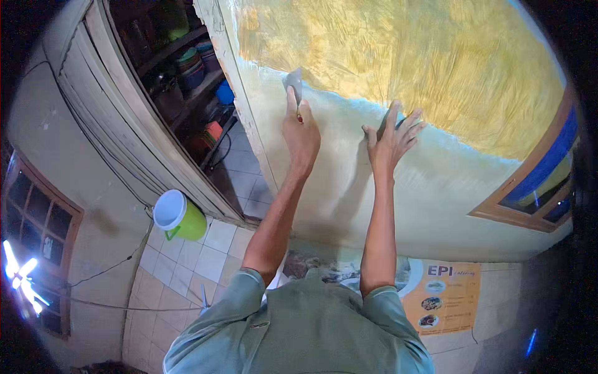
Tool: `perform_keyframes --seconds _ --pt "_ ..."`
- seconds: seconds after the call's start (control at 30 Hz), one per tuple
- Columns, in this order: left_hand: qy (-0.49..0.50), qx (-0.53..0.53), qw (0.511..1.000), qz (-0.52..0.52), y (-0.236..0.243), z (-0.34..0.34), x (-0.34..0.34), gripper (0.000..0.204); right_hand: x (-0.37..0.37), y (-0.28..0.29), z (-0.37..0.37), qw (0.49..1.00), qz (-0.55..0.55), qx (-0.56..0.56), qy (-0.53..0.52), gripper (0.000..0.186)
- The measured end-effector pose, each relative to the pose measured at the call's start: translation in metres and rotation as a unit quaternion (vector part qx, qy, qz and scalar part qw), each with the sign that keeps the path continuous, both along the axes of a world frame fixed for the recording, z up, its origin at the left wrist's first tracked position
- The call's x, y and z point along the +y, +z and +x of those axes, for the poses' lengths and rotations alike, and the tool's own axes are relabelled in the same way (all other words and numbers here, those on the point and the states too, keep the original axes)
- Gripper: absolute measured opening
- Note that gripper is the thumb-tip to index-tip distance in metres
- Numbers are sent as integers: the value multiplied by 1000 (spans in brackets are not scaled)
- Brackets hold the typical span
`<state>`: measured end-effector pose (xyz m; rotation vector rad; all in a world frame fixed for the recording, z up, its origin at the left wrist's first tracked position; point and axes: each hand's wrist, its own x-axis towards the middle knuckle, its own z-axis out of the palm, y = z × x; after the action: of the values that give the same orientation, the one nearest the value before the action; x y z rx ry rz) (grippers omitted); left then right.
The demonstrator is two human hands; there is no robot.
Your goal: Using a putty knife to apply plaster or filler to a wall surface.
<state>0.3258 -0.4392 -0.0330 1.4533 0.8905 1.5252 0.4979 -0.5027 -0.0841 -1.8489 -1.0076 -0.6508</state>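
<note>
My left hand [301, 138] is closed around the handle of a scraper [293, 80], whose flat grey blade points upward. The blade lies against the wall where a wrinkled yellow covering [367, 50] meets the pale lower wall [336, 168]. A ragged bluish-white line runs along that border. To the right, my right hand [390, 144] has its fingers spread and holds nothing. Its fingertips reach the lower edge of the yellow covering and seem to touch the wall.
On the left, a doorway opens onto dark shelves [187, 93] of containers. A green bucket [193, 224] stands on the tiled floor [205, 255]. A wood-framed window [523, 193] is at right, a printed orange banner [445, 299] below it. Cables cross the left wall; a lamp [23, 277] glows there.
</note>
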Motion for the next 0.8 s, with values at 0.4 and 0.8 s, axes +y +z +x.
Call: perform_keyframes --seconds 0.4,0.8 --pt "66 22 996 55 -17 6 20 53 6 -6 -3 1000 -8 -2 -2 101" --pt "45 -45 998 13 11 -18 39 55 14 -2 -6 1000 1 6 3 98"
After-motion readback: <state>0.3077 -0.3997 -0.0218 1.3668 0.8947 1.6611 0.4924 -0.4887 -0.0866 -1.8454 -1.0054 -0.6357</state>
